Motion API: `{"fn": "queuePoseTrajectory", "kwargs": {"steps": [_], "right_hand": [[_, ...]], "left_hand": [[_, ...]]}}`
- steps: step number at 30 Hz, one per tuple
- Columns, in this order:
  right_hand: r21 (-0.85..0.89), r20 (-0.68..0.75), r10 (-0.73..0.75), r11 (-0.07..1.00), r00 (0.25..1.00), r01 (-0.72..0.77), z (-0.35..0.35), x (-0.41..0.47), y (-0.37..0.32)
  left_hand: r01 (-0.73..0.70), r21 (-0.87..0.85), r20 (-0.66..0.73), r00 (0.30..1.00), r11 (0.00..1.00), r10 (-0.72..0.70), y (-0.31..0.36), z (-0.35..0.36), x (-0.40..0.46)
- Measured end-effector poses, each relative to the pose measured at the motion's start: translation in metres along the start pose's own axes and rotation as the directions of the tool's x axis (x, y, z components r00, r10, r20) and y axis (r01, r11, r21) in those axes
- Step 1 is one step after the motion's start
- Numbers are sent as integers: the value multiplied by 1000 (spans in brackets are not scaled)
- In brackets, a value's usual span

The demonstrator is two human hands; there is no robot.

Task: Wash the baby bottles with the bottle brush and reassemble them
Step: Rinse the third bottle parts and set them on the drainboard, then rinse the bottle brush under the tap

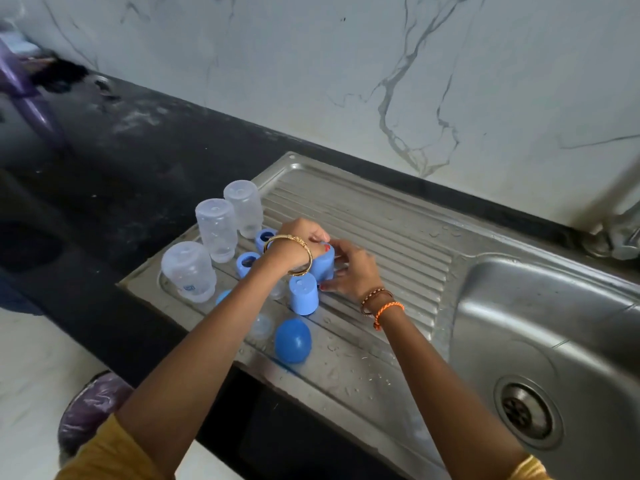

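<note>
On the ribbed draining board [381,216], a blue cap [323,263] is gripped between the left hand [304,242] and right hand [349,271], beside upturned bottles [216,230]. Being light, stiff and probably wet and slippery, it is best held round its sides.

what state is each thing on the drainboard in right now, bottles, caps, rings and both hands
three clear bottles: upside down, caps off
blue cap between the hands: touched by both hands
second blue cap: mouth down, free
third blue cap: on its side, free
two blue rings: loose, flat
left hand: fingers curled on the cap
right hand: fingertips on the cap
drainboard: wet
</note>
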State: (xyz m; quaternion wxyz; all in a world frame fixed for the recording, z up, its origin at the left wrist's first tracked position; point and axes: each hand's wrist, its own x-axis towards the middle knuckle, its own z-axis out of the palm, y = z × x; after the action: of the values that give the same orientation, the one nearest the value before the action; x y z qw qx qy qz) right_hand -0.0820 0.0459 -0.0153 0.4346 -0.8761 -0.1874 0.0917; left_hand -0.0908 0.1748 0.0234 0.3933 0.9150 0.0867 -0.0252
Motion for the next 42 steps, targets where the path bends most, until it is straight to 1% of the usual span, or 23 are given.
{"fn": "queuePoseTrajectory", "kwargs": {"steps": [3,6,10,14,17,20,24,29,31,33,36,39,42], "right_hand": [[15,-9,38,999,999,-38,-6,-2,3],[67,-11,67,996,998,-66,-16,-6,4],[82,-39,78,994,996,-75,-29,-13,10],[82,-86,73,994,994,-66,-49,-26,18],[5,-142,46,999,989,-45,-70,-40,28],[-17,-212,69,997,975,-74,-93,-63,48],[-29,-306,124,990,944,-140,-128,-106,85],[-46,-381,209,969,901,-244,-179,-162,133],[-7,-460,266,953,847,-303,-200,-181,150],[49,-547,334,928,768,-369,-221,-201,165],[73,-652,395,882,647,-465,-247,-229,191],[16,-783,378,805,493,-593,-273,-256,215],[3,-912,289,716,293,-698,-296,-282,232]], "left_hand": [[4,31,-16,1000,1000,-3,6,0,-1],[-1,89,-34,999,996,4,14,1,-4],[1,146,-83,996,989,12,27,4,-8],[-70,164,-102,991,984,88,50,17,-16],[-109,123,-132,983,986,125,70,39,-25],[-145,15,-128,981,989,145,93,70,-36],[-200,-106,-53,979,974,195,127,128,-54],[-175,-308,29,981,935,194,171,209,-77],[-110,-385,71,986,916,148,189,239,-85],[-30,-449,98,992,893,83,205,269,-91],[64,-512,144,989,856,12,227,312,-98],[121,-543,244,970,831,18,251,349,-107],[134,-536,346,935,833,73,278,374,-121]]}}
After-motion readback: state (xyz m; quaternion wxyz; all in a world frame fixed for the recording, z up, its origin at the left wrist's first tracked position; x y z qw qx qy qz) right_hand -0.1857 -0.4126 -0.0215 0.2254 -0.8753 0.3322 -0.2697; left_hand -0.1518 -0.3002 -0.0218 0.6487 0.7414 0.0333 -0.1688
